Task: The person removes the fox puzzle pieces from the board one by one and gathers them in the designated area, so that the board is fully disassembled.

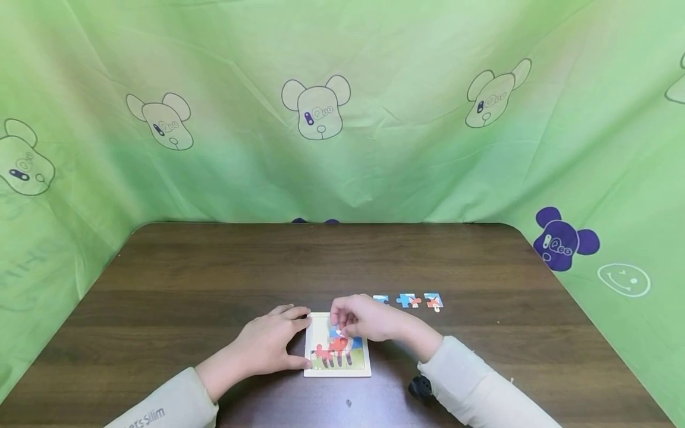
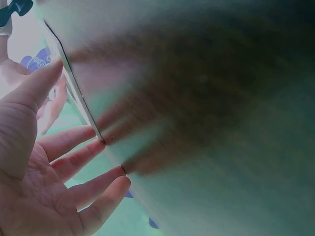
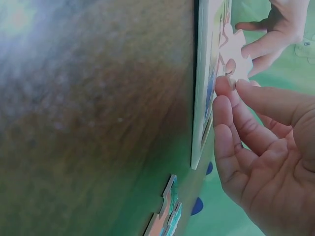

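A square puzzle tray [image 1: 338, 374] with a pale frame lies on the table, partly filled with pieces showing a red animal, blue sky and green grass. The left hand [image 1: 264, 346] rests at the tray's left side, thumb by the lower corner and fingertips by the upper one; the left wrist view shows this hand [image 2: 54, 167] with fingers extended against the tray's edge. Above the filled part, the right hand [image 1: 366, 319] pinches a small piece between thumb and index finger. In the right wrist view, the right hand [image 3: 266, 142] mostly hides that piece [image 3: 233, 83].
Loose puzzle pieces lie behind and right of the tray: a blue one [image 1: 380, 298], a blue and orange one [image 1: 409, 301] and another [image 1: 433, 301]. A black object [image 1: 420, 388] sits beside the right sleeve. A green patterned cloth [image 1: 321, 172] hangs around the table.
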A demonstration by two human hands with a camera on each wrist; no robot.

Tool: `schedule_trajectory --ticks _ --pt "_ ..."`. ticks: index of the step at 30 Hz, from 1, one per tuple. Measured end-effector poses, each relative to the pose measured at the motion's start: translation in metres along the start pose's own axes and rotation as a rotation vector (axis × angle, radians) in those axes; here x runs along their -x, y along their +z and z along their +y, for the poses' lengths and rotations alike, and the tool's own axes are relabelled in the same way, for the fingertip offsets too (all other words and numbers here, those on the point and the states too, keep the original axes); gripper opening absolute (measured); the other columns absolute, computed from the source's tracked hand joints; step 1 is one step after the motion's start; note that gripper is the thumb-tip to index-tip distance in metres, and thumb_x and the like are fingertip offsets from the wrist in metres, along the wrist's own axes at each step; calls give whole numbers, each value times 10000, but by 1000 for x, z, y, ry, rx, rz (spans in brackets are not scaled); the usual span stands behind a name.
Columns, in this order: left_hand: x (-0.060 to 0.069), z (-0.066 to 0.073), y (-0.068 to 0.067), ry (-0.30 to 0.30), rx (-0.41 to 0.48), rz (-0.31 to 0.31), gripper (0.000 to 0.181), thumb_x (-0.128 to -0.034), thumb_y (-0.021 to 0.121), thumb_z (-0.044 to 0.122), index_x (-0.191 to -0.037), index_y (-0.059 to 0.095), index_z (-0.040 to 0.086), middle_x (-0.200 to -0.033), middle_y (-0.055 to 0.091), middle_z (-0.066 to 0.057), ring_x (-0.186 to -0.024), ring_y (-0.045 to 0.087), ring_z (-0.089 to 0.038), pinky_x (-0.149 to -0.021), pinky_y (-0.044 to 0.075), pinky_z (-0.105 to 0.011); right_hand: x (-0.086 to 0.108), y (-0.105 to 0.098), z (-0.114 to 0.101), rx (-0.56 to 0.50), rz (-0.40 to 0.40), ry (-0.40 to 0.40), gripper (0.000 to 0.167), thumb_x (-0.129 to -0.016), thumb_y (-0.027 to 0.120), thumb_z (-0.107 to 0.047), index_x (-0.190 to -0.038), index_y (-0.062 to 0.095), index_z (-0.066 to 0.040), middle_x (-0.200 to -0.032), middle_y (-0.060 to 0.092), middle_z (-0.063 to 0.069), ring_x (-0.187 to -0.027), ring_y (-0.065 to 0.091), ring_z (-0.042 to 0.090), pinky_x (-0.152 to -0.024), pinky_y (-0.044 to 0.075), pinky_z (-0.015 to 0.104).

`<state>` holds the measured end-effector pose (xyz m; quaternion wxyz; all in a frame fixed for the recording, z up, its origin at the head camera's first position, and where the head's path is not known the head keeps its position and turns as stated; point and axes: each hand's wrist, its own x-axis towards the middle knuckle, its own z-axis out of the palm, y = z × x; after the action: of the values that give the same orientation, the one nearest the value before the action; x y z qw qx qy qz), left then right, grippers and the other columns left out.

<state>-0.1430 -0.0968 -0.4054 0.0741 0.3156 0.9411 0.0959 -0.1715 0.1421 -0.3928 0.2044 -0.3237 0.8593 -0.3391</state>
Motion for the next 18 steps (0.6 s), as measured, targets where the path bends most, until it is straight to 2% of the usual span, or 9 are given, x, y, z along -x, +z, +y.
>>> schedule_trajectory --ticks 18 --pt "0 0 1 -6 0 0 738 -760 785 562 -1341 633 133 -1445 557 -46 -1352 498 -355 -947 533 -504 2 -2 2 -43 2 4 144 -879 657 59 -927 618 -71 -772 622 -9 -713 533 42 -679 471 195"
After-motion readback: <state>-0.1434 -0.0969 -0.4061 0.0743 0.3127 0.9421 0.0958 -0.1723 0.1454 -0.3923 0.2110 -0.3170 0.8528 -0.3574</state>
